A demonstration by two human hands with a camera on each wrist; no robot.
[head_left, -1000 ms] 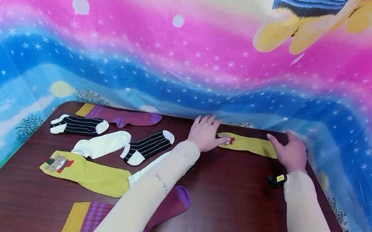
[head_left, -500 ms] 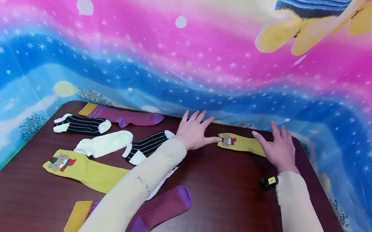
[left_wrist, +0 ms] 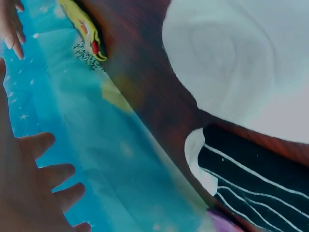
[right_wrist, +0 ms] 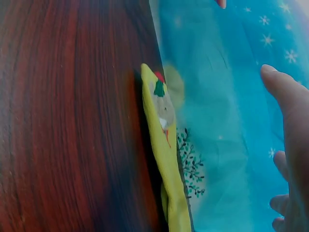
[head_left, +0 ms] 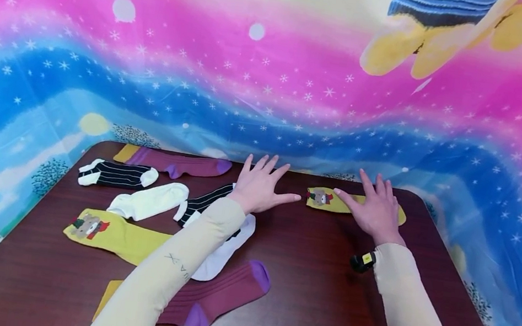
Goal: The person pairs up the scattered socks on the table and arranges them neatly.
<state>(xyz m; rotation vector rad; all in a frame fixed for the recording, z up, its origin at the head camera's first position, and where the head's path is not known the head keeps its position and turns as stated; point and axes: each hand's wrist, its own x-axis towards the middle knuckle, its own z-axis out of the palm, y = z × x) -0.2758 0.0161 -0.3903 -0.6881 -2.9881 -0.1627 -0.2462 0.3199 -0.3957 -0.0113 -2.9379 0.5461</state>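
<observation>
At the back right of the table lies a yellow sock with a bear picture point(head_left: 320, 197), flat and stretched sideways. Fingers spread, my right hand point(head_left: 374, 212) hovers over its right half and hides part of it. The right wrist view shows this yellow sock point(right_wrist: 166, 159) apart from the thumb. My left hand point(head_left: 259, 188) is spread in the air left of that sock, holding nothing. Beneath the left forearm are a black striped sock point(head_left: 200, 203), a white sock point(head_left: 223, 255) and a maroon sock with purple toe point(head_left: 227, 297), each partly covered.
On the left of the table point(head_left: 302, 297) lie another yellow bear sock point(head_left: 130, 239), a white sock point(head_left: 150, 202), a black striped sock point(head_left: 121, 175) and a maroon sock point(head_left: 180, 164). A printed cloth point(head_left: 271, 92) hangs along the table's back and sides.
Both hands have moved left. The right hand has shifted from the yellow sock's right end to over its middle; the left hand has drawn away from its left end. The sock stays put.
</observation>
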